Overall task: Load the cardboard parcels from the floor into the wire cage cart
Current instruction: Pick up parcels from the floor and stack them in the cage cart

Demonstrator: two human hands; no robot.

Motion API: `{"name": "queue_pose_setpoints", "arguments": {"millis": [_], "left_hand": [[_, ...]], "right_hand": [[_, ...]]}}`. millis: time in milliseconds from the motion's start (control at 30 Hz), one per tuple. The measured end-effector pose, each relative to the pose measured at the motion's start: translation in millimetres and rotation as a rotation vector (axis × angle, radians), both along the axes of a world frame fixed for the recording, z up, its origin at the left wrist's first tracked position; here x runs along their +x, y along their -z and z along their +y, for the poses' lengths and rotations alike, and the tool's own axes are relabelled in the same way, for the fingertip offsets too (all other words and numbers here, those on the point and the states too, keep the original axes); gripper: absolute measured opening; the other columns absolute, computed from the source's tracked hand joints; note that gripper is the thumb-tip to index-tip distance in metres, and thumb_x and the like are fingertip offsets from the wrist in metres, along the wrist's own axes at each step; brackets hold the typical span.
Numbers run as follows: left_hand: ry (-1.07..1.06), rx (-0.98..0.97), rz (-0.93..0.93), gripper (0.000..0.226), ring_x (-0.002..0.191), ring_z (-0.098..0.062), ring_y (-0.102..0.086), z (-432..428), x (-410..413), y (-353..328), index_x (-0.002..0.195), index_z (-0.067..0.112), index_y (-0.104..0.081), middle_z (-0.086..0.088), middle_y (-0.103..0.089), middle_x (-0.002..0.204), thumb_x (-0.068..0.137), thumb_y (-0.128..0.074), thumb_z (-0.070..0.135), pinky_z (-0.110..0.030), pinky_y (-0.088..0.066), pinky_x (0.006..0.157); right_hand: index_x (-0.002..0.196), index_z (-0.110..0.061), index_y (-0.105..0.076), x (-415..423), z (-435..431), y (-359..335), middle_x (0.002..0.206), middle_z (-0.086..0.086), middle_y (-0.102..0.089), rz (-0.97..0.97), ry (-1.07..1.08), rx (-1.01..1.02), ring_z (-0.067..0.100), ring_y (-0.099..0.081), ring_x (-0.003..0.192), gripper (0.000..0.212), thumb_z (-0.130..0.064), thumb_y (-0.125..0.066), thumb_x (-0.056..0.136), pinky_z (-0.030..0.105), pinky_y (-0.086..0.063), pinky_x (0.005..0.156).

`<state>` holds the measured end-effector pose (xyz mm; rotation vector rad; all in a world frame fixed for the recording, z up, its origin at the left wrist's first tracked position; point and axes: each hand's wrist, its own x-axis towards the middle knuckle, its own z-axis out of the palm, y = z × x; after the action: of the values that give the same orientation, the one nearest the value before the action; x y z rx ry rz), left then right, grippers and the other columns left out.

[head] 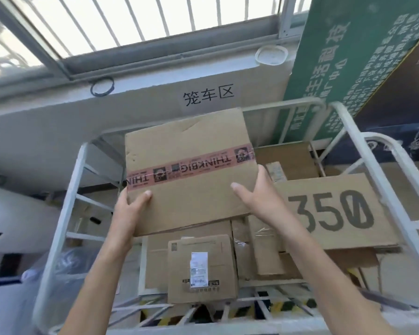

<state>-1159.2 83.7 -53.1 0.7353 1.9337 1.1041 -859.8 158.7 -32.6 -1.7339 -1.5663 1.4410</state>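
Hands are gripping taped parcel [191, 170] over wire cage cart [65, 213]: left hand [128, 209] and right hand [257, 192] clamping near corners, long axis running left-right, stacked parcels [201, 267] lying directly underneath.

Cage cart [65, 197] open on top; stacked parcels [201, 269] and "350" carton [334, 213] crowding inside.

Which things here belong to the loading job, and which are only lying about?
Job: taped parcel held by left hand and right hand; wire cage cart; labelled parcel; "350" cardboard.
Lying about: green signboard; white lid; black ring.
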Motion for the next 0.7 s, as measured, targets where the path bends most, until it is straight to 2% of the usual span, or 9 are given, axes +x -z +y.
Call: {"name": "queue_pose_setpoints", "arguments": {"millis": [100, 133, 233, 300, 433, 533, 600, 633, 700], "left_hand": [[-0.013, -0.034, 0.007, 0.039, 0.099, -0.01, -0.069, 5.7, -67.1, 41.9, 0.124, 0.031, -0.061, 0.008, -0.072, 0.113, 0.086, -0.07, 0.032, -0.034, -0.054, 0.08], [-0.017, -0.043, 0.01, 0.038, 0.102, -0.012, -0.068, 9.1, -87.1, 60.0, 0.124, 0.031, -0.06, 0.007, -0.071, 0.114, 0.087, -0.07, 0.03, -0.036, -0.055, 0.083], [0.005, -0.094, 0.024, 0.04, 0.107, -0.015, -0.065, 25.3, -138.5, 125.2, 0.126, 0.031, -0.057, 0.003, -0.067, 0.121, 0.089, -0.07, 0.028, -0.04, -0.053, 0.09], [0.028, -0.155, 0.016, 0.045, 0.109, -0.016, -0.062, 35.3, -164.4, 176.8, 0.131, 0.029, -0.053, 0.002, -0.065, 0.124, 0.089, -0.071, 0.028, -0.041, -0.052, 0.092], [0.114, -0.258, -0.017, 0.049, 0.113, -0.02, -0.062, 47.3, -189.7, 286.3, 0.135, 0.029, -0.052, 0.002, -0.064, 0.126, 0.09, -0.071, 0.029, -0.04, -0.052, 0.09], [0.178, -0.364, -0.076, 0.057, 0.12, -0.025, -0.06, 47.6, -181.7, 360.0, 0.142, 0.024, -0.046, -0.002, -0.061, 0.135, 0.091, -0.071, 0.027, -0.046, -0.048, 0.102], [0.189, -0.424, -0.113, 0.06, 0.125, -0.027, -0.056, 38.4, -165.7, 392.9, 0.143, 0.022, -0.042, -0.003, -0.058, 0.138, 0.091, -0.071, 0.027, -0.046, -0.044, 0.106], [0.19, -0.421, -0.126, 0.06, 0.124, -0.026, -0.056, 34.1, -157.9, 402.8, 0.14, 0.026, -0.041, -0.001, -0.058, 0.136, 0.089, -0.072, 0.031, -0.045, -0.044, 0.104], [0.22, -0.419, -0.114, 0.072, 0.123, -0.023, -0.057, 31.0, -143.8, 411.7, 0.142, 0.031, -0.041, 0.004, -0.059, 0.136, 0.08, -0.074, 0.047, -0.048, -0.043, 0.105]], "right_hand": [[0.153, -0.019, -0.02, -67.2, 17.4, 54.5, 0.148, 0.0, -0.046, 0.103, 0.011, -0.22, 0.02, -0.049, 0.129, 0.086, -0.056, -0.063, 0.089, 0.046, -0.041, 0.109], [0.153, -0.018, -0.02, -86.7, 22.1, 76.2, 0.145, 0.0, -0.048, 0.149, 0.037, -0.279, 0.018, -0.051, 0.124, 0.084, -0.054, -0.063, 0.09, 0.041, -0.043, 0.105], [0.151, -0.018, -0.021, -137.8, 31.2, 145.8, 0.12, -0.011, -0.051, 0.199, 0.088, -0.388, 0.002, -0.053, 0.1, 0.079, -0.051, -0.062, 0.092, 0.024, -0.043, 0.076], [0.152, -0.021, -0.019, -162.3, 33.5, 198.2, 0.115, -0.015, -0.049, 0.208, 0.13, -0.43, -0.005, -0.05, 0.095, 0.08, -0.052, -0.062, 0.092, 0.02, -0.04, 0.07], [0.152, -0.019, -0.018, -184.9, 31.7, 299.4, 0.123, -0.011, -0.054, 0.177, 0.212, -0.473, 0.003, -0.056, 0.106, 0.077, -0.046, -0.061, 0.095, 0.028, -0.048, 0.083], [0.152, -0.015, -0.02, -182.6, 20.8, 356.9, 0.122, -0.01, -0.054, 0.124, 0.269, -0.499, 0.003, -0.056, 0.105, 0.072, -0.037, -0.061, 0.098, 0.024, -0.048, 0.084], [0.153, -0.015, -0.023, -173.5, 9.2, 383.6, 0.13, -0.006, -0.055, 0.071, 0.314, -0.511, 0.01, -0.057, 0.116, 0.072, -0.036, -0.062, 0.097, 0.034, -0.048, 0.098], [0.155, -0.016, -0.023, -166.7, 4.1, 394.2, 0.139, -0.002, -0.053, 0.049, 0.332, -0.487, 0.015, -0.054, 0.125, 0.074, -0.037, -0.063, 0.097, 0.041, -0.044, 0.107], [0.157, -0.02, -0.022, -152.8, -0.4, 405.3, 0.152, 0.002, -0.046, -0.013, 0.328, -0.438, 0.021, -0.046, 0.137, 0.077, -0.043, -0.062, 0.096, 0.047, -0.036, 0.115]]}}
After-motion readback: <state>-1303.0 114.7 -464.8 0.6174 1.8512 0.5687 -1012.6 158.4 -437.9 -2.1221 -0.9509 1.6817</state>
